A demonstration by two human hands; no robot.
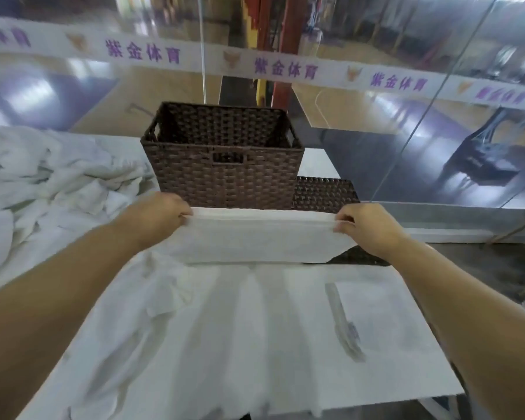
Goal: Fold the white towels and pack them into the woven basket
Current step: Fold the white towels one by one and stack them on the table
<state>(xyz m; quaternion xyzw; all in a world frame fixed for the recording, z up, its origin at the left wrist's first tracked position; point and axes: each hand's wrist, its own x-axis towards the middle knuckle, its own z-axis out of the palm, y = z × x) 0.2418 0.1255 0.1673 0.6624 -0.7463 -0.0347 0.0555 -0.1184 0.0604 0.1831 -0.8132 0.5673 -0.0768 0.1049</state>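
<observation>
The left hand (161,209) and right hand (365,227) each pinch one end of a folded towel (255,237), fingers curled over its top edge. The towel hangs flat between them, lifted off the table (406,374), just in front of the basket (222,174), which stands at 12 o'clock and shows no towels in the part of its inside that is visible.

The main risk is the fold coming apart. Both holds sit only on the upper edge, so the lower layers hang free and could sag open or slip out on the way over the rim. The basket's near wall is tall; if the towel is carried too low, its bottom edge may catch on the weave and bunch up.

A loose lid (325,192) lies at 1 o'clock, touching the basket, where the right hand could knock it. The heap (52,174) of unfolded towels waits at 10 o'clock.
</observation>
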